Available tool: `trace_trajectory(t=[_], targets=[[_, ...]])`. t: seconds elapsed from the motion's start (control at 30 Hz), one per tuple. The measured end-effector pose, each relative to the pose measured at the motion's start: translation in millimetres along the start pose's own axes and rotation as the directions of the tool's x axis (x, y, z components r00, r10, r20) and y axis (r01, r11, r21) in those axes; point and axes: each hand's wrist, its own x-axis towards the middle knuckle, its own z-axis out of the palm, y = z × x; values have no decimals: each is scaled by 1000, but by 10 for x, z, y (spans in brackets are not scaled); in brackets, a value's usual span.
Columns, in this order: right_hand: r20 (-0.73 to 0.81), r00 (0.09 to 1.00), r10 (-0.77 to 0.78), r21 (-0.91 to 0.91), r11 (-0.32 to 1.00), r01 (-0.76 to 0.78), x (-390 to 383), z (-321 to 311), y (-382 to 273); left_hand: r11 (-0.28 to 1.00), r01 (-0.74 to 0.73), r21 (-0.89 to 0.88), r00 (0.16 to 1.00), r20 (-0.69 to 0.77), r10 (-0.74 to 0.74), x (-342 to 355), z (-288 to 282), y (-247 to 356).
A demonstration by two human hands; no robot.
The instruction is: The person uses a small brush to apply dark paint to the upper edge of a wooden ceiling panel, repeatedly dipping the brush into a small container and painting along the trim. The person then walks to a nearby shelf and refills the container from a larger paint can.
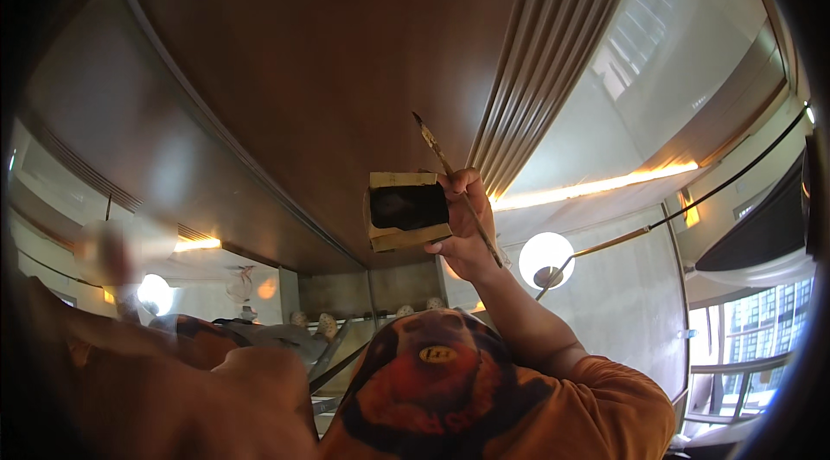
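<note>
Near the middle, my right hand point(471, 231) is closed around two things at once. One is a thin paintbrush point(437, 149) with a dark tip pointing up and a worn, blotched shaft slanting down across my fingers. The other is a small flat piece of tan card point(385, 239) with a black middle, gripped at its right edge; whether the black is paint or a surface cannot be made out. Both are in front of a brown wood panel point(346, 54). My left arm point(199, 399) blurs across the lower left, very near the camera, and its fingers cannot be made out.
Ribbed brown trim point(553, 36) borders the panel beside a glossy pale surface point(683, 54). A lit globe lamp point(546, 258) on a brass rod is close to my right forearm. A window point(761, 330) is at the far right. My orange shirt point(596, 408) fills the bottom.
</note>
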Motion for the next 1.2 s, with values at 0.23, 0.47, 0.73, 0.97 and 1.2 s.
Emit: trace_trajectory(t=[0.23, 0.47, 0.73, 0.97, 1.2], targets=[[26, 993, -113, -3, 994, 113, 18, 13, 64, 960, 272, 74, 718, -679, -151, -1112, -1346, -259], [42, 998, -50, -2, 999, 50, 86, 214, 160, 875, 78, -478, 701, -598, -389, -1826, -1563, -512], [100, 994, -41, -22, 999, 43, 123, 247, 259, 943, 252, -217, 529, -785, -322, -1790, -1332, -510], [203, 979, 11, -31, 1000, -5, 126, 365, 415, 858, 507, -85, 628, -646, -435, -1700, -1134, -523], [240, 969, 55, -94, 995, -34, 103, 371, 348, 869, 490, -62, 587, -714, -382, -1765, -1125, -583]])
